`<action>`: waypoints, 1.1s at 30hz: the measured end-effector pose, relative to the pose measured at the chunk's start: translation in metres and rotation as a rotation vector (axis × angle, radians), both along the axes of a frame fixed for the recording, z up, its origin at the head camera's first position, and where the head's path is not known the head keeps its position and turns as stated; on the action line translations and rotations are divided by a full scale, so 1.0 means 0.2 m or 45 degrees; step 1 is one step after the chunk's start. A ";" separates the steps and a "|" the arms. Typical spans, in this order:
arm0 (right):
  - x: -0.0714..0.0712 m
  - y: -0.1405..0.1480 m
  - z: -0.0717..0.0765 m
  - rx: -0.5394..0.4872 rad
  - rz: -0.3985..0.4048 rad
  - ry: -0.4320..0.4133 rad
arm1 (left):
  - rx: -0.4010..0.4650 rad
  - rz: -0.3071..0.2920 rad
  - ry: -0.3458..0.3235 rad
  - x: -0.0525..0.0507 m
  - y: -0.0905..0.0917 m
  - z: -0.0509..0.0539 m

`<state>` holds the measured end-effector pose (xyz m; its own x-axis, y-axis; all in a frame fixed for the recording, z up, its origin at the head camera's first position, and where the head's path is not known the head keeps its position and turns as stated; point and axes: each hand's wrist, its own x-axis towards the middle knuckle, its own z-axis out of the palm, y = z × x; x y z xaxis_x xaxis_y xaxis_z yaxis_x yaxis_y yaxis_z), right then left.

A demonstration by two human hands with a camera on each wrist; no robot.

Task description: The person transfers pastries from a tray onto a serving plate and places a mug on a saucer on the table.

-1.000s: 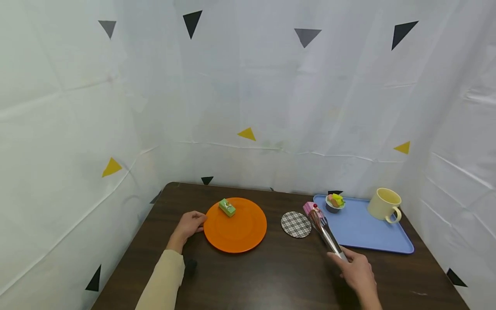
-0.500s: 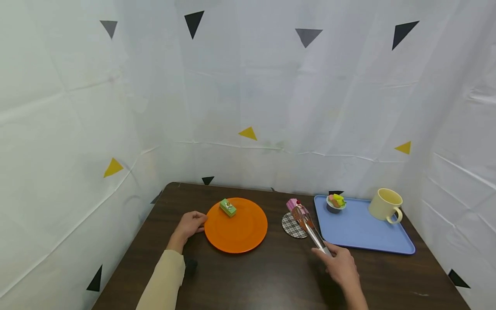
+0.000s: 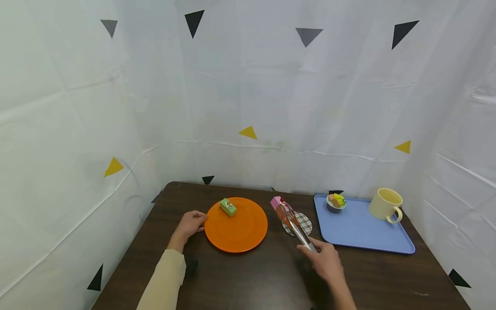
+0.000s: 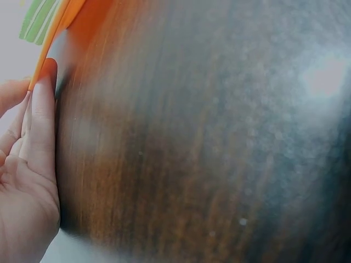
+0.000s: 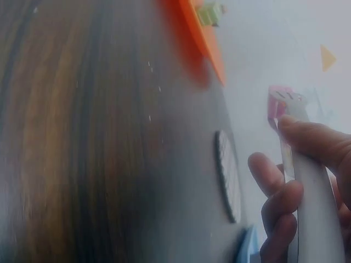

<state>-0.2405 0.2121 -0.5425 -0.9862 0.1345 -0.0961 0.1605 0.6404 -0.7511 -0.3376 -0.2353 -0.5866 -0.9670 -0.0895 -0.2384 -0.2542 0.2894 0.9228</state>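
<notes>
The right hand [image 3: 327,260] is gripping the tongs [image 3: 297,233], its fingers and thumb curling round the handles, and the tongs' tips are pinching 1 pink cake [image 3: 276,201], which seems to be hanging above the bench [image 3: 240,284] between the orange plate [image 3: 236,237] and the checked coaster [image 3: 306,222]. The left hand [image 3: 191,224] is pinching the plate's left rim in its grip, thumb above and fingers below. Holding the cake well is probably depending on even, moderate squeezing: too little could be letting it slip, too much could be twisting it out. Keeping its topping upright and clear of the plate's rim would be helping. The plate is bearing 1 green cake [image 3: 227,207] towards its back left. The blue tray [image 3: 368,234] is carrying 2 vessels: a dark cup [image 3: 333,209], holding colourful food pieces [image 3: 337,199], and a yellow mug [image 3: 376,209], whose contents, if any, are not showing.
</notes>
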 end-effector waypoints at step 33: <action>-0.19 -0.33 0.01 0.315 0.138 0.015 | -0.002 -0.002 -0.006 0.00 0.00 0.00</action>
